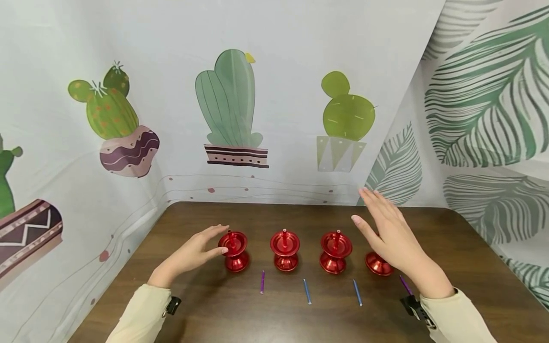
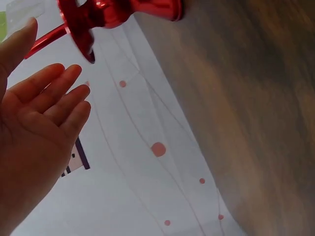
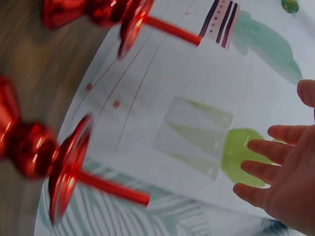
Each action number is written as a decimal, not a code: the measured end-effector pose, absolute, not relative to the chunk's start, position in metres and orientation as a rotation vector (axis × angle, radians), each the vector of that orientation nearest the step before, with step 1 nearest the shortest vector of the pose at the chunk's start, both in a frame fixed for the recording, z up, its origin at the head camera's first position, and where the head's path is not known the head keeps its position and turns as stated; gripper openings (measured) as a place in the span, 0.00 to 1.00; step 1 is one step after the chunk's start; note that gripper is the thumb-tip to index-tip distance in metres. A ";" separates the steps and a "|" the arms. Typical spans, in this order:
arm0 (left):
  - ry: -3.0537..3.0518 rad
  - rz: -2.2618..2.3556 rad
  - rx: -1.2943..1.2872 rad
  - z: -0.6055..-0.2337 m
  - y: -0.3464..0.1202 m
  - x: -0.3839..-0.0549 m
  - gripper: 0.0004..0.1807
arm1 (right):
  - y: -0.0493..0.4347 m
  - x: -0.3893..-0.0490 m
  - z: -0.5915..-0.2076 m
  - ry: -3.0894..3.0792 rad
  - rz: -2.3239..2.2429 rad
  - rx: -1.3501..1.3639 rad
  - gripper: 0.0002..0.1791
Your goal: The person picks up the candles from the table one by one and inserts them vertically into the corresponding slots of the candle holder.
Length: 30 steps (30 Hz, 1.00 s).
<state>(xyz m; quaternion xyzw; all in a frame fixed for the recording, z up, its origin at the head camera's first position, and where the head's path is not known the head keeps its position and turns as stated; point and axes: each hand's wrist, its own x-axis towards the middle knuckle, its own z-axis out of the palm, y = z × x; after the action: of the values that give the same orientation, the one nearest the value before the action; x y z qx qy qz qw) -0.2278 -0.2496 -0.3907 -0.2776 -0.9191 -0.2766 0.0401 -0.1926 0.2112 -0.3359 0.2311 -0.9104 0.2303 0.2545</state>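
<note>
Several shiny red candle holders stand in a row on the brown table (image 1: 240, 314), each visible top a dish with a thin upright post. My left hand (image 1: 195, 250) is held beside the leftmost candle holder (image 1: 237, 262), its thumb and fingertips overlapping the dish in the head view. The left wrist view shows that left palm (image 2: 37, 118) with nothing in it. My right hand (image 1: 396, 240) is raised with extended fingers, hiding the top of the rightmost candle holder (image 1: 379, 265). Between them stand two more, a middle-left candle holder (image 1: 285, 262) and a middle-right candle holder (image 1: 332, 263).
Thin candle-like sticks lie in front of the holders: a purple stick (image 1: 262, 282), a blue stick (image 1: 307, 291), another blue stick (image 1: 358, 292), and a second purple stick (image 1: 405, 284) partly behind the right wrist. A white cloth (image 1: 291, 95) with printed cacti and leaves hangs behind the table.
</note>
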 end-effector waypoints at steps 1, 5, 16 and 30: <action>-2.825 -0.851 -0.848 -0.392 -0.250 -0.229 0.33 | 0.207 -0.193 -0.335 -2.466 0.637 0.642 0.35; -2.852 -0.875 -0.845 -0.397 -0.250 -0.232 0.35 | 0.189 -0.194 -0.334 -2.459 0.689 0.698 0.34; -2.920 -0.923 -0.876 -0.405 -0.247 -0.238 0.37 | 0.144 -0.192 -0.336 -2.503 0.904 0.840 0.35; -2.939 -0.968 -0.848 -0.402 -0.249 -0.243 0.37 | 0.066 -0.181 -0.353 -2.563 1.011 1.039 0.32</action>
<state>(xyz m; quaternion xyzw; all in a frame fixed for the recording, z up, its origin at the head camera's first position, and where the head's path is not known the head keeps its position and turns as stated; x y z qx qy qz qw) -0.2429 -0.2486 -0.4017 -0.2640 -0.9156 -0.3014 -0.0334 -0.1807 0.0662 -0.3527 0.3510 -0.8663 0.3415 0.0984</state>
